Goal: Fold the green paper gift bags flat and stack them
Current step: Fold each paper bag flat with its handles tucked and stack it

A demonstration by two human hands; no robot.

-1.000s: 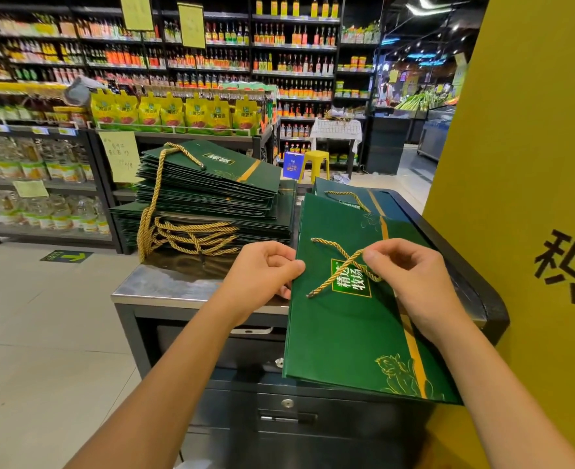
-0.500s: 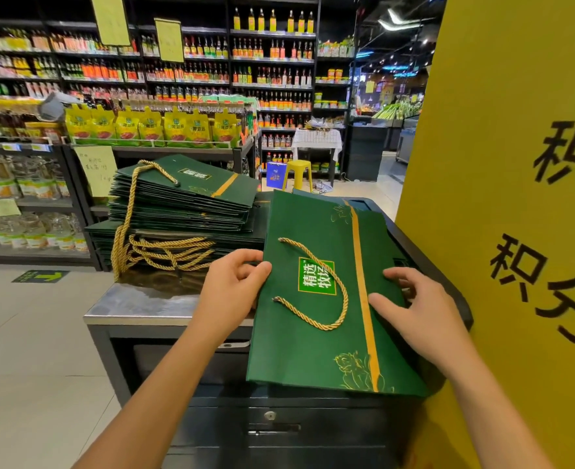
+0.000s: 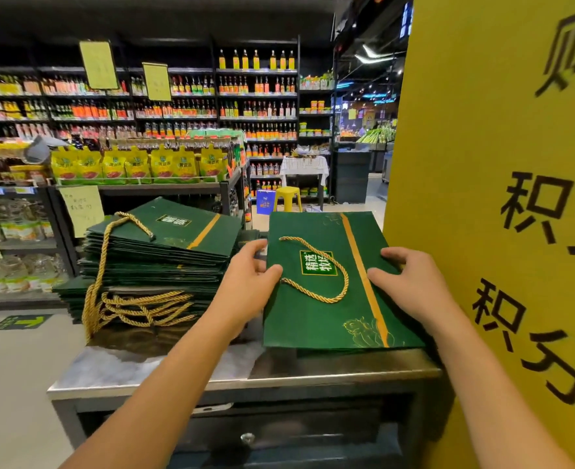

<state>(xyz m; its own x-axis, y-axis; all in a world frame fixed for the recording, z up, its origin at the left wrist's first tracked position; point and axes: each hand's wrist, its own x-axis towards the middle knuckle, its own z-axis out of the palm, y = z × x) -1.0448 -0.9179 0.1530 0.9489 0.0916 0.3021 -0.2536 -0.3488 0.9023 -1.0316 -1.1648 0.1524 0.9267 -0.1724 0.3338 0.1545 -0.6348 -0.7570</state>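
A flat green gift bag (image 3: pixel 316 316) with a gold stripe and gold rope handle lies on the right of the steel counter (image 3: pixel 164 370). My left hand (image 3: pixel 248 282) grips its left edge, thumb on top. On the bag's right part, past the gold stripe, my right hand (image 3: pixel 411 282) presses with fingers spread. To the left stands a tall stack of folded green bags (image 3: pixel 164 252), with their gold rope handles hanging down its front.
A large yellow panel with black characters (image 3: pixel 502 198) stands close on the right, against the counter. Shop shelves with bottles and yellow packets (image 3: pixel 137 164) fill the background. A yellow stool (image 3: pixel 287 198) stands in the aisle beyond. Open floor lies to the left.
The bag has slid further onto the counter and lies flatter. My right hand let go of the rope handle and moved to the bag's right side. The view tilted up.
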